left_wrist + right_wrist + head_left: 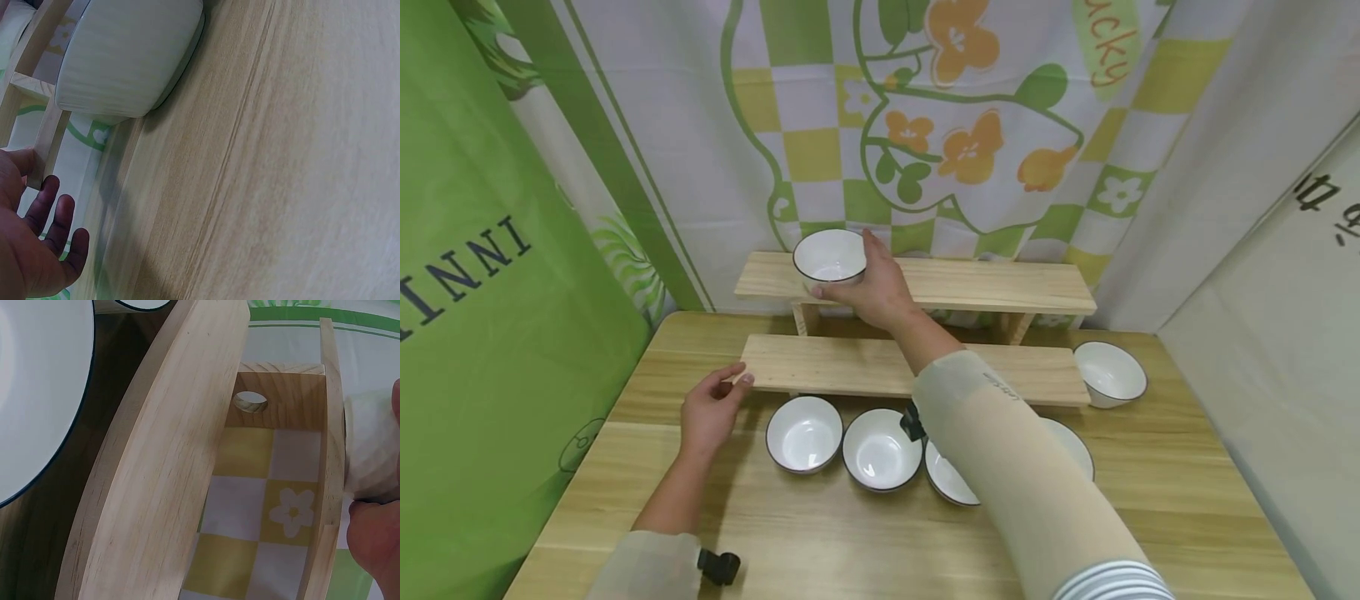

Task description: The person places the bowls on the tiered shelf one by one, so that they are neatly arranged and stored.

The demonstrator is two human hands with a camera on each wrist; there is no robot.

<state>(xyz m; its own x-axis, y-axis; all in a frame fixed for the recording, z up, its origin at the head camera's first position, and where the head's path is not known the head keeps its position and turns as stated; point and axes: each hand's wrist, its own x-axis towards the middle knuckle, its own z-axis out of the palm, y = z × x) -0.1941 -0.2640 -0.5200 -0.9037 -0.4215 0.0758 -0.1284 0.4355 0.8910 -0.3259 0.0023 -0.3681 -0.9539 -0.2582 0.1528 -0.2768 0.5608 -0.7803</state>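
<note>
My right hand (883, 290) grips a white bowl (829, 252) with a dark rim, thumb at the near side and fingers round the right. That bowl is upright at the left part of the upper board of a two-step wooden shelf (992, 286). In the right wrist view, the thumb (372, 540) presses the bowl's side (370, 447) by the upper board. Lower down, my left hand (709, 412) pinches the left end of the lower board (842, 365) between thumb and index finger; its other fingers (61, 225) spread loosely in the left wrist view.
Several matching bowls stand in a row before the shelf, including one at the left (805, 435) and one beside it (882, 450); my right forearm partly covers others. Another bowl (1110, 372) sits by the shelf's right end. A patterned curtain (820, 108) hangs behind the wooden table (820, 542).
</note>
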